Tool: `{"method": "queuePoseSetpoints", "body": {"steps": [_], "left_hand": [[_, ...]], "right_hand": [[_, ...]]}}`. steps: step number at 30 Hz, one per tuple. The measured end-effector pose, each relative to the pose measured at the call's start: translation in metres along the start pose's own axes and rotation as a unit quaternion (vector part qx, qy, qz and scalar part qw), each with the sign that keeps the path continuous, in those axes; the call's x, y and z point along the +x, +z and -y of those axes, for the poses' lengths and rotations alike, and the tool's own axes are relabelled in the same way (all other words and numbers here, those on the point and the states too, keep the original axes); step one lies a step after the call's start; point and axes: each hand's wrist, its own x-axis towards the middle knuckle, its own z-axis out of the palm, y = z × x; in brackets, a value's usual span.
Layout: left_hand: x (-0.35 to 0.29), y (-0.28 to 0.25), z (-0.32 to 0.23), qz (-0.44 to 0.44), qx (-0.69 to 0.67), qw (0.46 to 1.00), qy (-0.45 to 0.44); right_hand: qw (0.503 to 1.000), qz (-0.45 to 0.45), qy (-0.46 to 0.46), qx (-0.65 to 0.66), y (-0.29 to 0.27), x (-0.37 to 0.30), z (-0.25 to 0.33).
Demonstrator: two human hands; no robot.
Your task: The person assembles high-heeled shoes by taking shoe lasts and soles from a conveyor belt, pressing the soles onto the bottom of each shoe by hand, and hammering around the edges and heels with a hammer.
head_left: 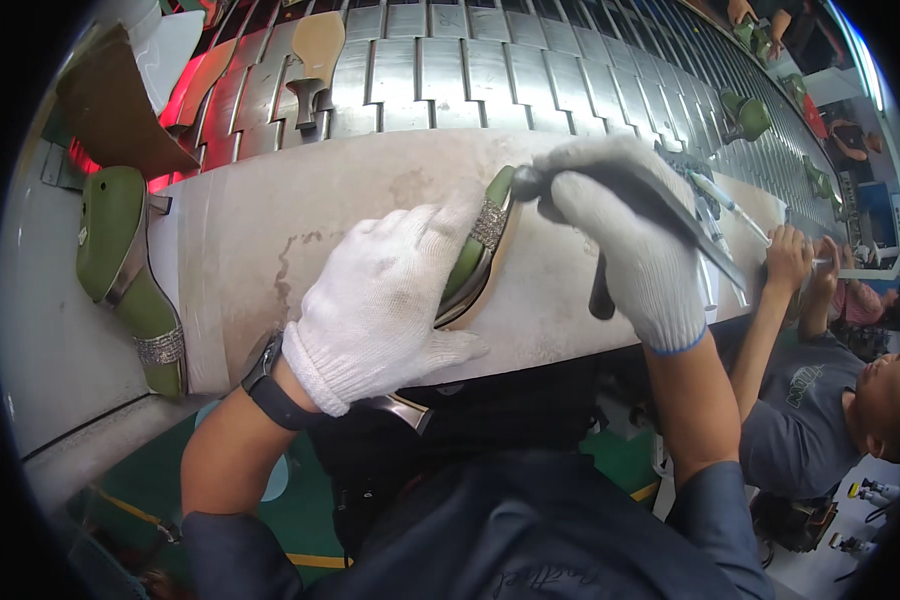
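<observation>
My left hand (385, 290), in a white knit glove, grips a high-heeled sandal (467, 283) on a green last. It has a glittering strap across the front and a metallic band. The sandal lies on its side, with its toe pointing away from me and its heel sticking out below my wrist. My right hand (635, 240), also gloved, is closed round dark metal pincers (660, 195). Their rounded head is at the sandal's toe, touching or very close to it, and two handle ends stick out past the glove.
A second green sandal (130, 265) rests at the left. Beyond the pale worktop (250, 240) runs a slatted metal conveyor (450, 75) bearing a tan heeled sole (318, 55) and another green shoe (745, 115). Syringe-like tubes (715, 190) lie to the right, beside a co-worker (815, 400).
</observation>
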Motion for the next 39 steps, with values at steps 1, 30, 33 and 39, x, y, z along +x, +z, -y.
{"method": "queuePoseSetpoints", "body": {"steps": [1,30,33,39], "left_hand": [[-0.003,-0.001,0.001,-0.008,0.02,1.0,0.008],[-0.023,-0.005,0.039,-0.044,-0.146,0.988,0.008],[-0.026,-0.005,0.038,-0.051,-0.109,0.993,0.011],[-0.022,-0.008,0.03,-0.035,-0.135,0.99,-0.011]], "right_hand": [[0.999,0.035,-0.014,-0.003,0.004,-0.008,0.006],[0.989,-0.029,-0.094,-0.114,0.109,-0.113,-0.003],[0.998,-0.009,-0.04,-0.05,0.115,-0.115,0.008],[0.998,0.048,-0.042,0.029,0.114,-0.118,0.009]]}}
